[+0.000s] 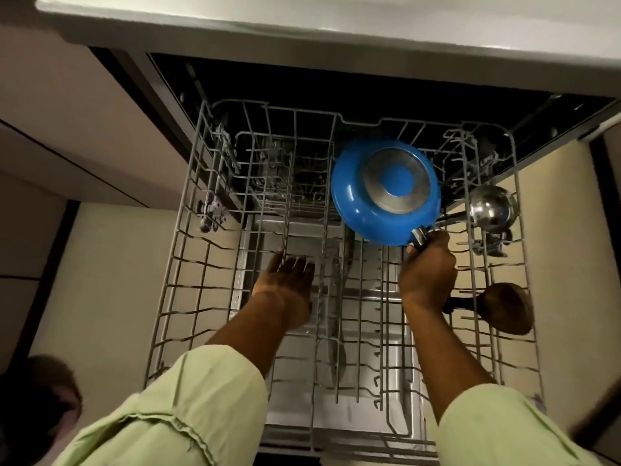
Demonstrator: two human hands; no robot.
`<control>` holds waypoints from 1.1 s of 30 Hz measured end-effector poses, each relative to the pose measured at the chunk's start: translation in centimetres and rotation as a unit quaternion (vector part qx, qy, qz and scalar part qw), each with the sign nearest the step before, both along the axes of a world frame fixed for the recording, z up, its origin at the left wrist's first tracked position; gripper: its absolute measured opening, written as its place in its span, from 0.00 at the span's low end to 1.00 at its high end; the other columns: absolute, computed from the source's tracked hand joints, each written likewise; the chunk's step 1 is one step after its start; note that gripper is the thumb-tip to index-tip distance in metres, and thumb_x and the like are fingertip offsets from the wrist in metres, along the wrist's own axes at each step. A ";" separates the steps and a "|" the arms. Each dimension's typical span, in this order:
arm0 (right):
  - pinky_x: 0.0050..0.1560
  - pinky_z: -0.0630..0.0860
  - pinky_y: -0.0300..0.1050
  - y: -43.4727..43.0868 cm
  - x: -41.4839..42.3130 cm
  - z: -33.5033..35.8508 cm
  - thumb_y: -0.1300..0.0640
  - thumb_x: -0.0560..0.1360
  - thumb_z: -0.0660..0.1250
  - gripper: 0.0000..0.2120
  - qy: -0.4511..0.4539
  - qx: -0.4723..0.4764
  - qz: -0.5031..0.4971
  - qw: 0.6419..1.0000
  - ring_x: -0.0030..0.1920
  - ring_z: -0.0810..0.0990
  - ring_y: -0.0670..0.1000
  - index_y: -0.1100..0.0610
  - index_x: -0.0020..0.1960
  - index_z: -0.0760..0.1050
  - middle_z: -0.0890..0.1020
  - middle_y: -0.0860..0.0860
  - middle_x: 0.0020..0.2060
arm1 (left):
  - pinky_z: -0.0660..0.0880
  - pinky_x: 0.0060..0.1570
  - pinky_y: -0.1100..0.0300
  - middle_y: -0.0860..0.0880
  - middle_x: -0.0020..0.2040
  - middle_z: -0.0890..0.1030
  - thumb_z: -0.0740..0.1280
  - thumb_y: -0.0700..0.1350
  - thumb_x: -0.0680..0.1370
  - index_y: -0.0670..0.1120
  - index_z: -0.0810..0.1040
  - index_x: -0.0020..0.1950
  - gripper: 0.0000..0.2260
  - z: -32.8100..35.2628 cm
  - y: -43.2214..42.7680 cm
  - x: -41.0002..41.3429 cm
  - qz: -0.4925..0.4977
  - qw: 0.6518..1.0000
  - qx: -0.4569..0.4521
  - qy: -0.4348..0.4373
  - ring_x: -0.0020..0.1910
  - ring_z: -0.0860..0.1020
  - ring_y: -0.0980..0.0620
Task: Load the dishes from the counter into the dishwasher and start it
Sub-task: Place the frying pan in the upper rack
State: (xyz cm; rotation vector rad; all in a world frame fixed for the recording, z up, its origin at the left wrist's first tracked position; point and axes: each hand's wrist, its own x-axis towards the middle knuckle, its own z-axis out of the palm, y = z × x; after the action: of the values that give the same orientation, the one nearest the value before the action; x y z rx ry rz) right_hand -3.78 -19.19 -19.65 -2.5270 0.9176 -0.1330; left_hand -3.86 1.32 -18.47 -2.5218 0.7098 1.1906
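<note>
The dishwasher's grey wire rack [188, 250] is pulled out under the white counter edge. My right hand [426, 274] is shut on the handle of a blue pan [356, 200], which is turned bottom up, its steel base showing, over the rack's far right part. My left hand [289, 280] hovers open, fingers spread, above the rack's middle tines and holds nothing. On the rack's right side lie a steel ladle [492, 208] and, nearer to me, a brown wooden ladle [507, 307].
The white countertop [302, 25] overhangs at the top. Beige cabinet fronts [67, 105] stand to the left. The open dishwasher door [295, 391] lies under the rack. A dark rounded object [37, 398] sits at the lower left on the floor.
</note>
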 end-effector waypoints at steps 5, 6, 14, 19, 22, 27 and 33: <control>0.42 0.68 0.42 0.6 0.0 0.1 0.62 0.80 0.64 0.12 -0.007 -0.026 -0.003 1.000 0.50 0.82 0.61 0.65 0.62 0.71 0.82 0.61 0.49 | 0.30 0.72 0.40 0.45 0.81 0.40 0.50 0.59 0.82 0.47 0.38 0.81 0.33 -0.9 -0.2 -0.7 -0.022 0.998 0.055 -0.001 0.80 0.40 0.44; 0.42 0.68 0.43 0.6 -0.1 0.1 0.62 0.80 0.64 0.13 -0.010 -0.027 0.000 1.000 0.50 0.82 0.61 0.64 0.62 0.71 0.82 0.61 0.49 | 0.29 0.72 0.40 0.45 0.81 0.40 0.51 0.59 0.82 0.47 0.38 0.81 0.34 -0.9 -0.3 -0.6 -0.021 0.998 0.062 -0.001 0.80 0.40 0.44; 0.40 0.70 0.44 0.4 1.2 -0.5 0.60 0.81 0.61 0.13 0.015 -0.032 0.078 0.996 0.49 0.82 0.58 0.60 0.65 0.69 0.82 0.59 0.48 | 0.34 0.75 0.41 0.41 0.81 0.44 0.52 0.60 0.81 0.43 0.41 0.81 0.36 -1.6 -1.1 -1.0 -0.040 0.994 0.100 -0.001 0.80 0.43 0.41; 0.45 0.77 0.51 -0.7 1.9 -1.1 0.63 0.80 0.62 0.13 0.003 -0.022 0.092 0.995 0.50 0.82 0.60 0.61 0.64 0.70 0.82 0.60 0.49 | 0.38 0.77 0.44 0.40 0.81 0.44 0.52 0.59 0.82 0.41 0.41 0.81 0.35 -1.6 -1.4 -0.8 -0.051 0.994 0.097 0.005 0.80 0.44 0.41; 0.45 0.74 0.48 -2.1 2.0 -1.1 0.64 0.79 0.63 0.13 -0.005 -0.003 0.088 0.996 0.52 0.81 0.61 0.63 0.63 0.71 0.82 0.61 0.50 | 0.43 0.78 0.46 0.38 0.81 0.47 0.50 0.60 0.82 0.39 0.43 0.81 0.36 -2.7 -1.5 -1.6 -0.051 0.991 0.124 0.024 0.80 0.47 0.40; 0.45 0.69 0.43 -2.6 1.6 -1.7 0.66 0.79 0.62 0.14 -0.012 0.012 0.067 0.998 0.54 0.80 0.61 0.64 0.64 0.69 0.81 0.62 0.53 | 0.40 0.78 0.49 0.56 0.81 0.54 0.45 0.55 0.83 0.33 0.40 0.78 0.33 -3.6 -1.2 -1.2 0.057 0.984 0.154 -0.068 0.80 0.41 0.53; 0.48 0.75 0.47 -1.1 1.3 -2.2 0.68 0.78 0.61 0.13 -0.056 -0.014 0.019 0.998 0.54 0.80 0.61 0.65 0.63 0.70 0.79 0.63 0.55 | 0.61 0.74 0.57 0.40 0.81 0.51 0.54 0.57 0.84 0.53 0.38 0.79 0.31 -2.0 -1.9 -0.5 0.067 0.991 0.015 0.117 0.77 0.60 0.46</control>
State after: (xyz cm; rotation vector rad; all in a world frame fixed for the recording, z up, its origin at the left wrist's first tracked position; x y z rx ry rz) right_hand -2.43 -20.26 -21.86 -2.5325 0.8301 -0.2736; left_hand -4.40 -0.59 -20.46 -2.4636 0.5759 1.5487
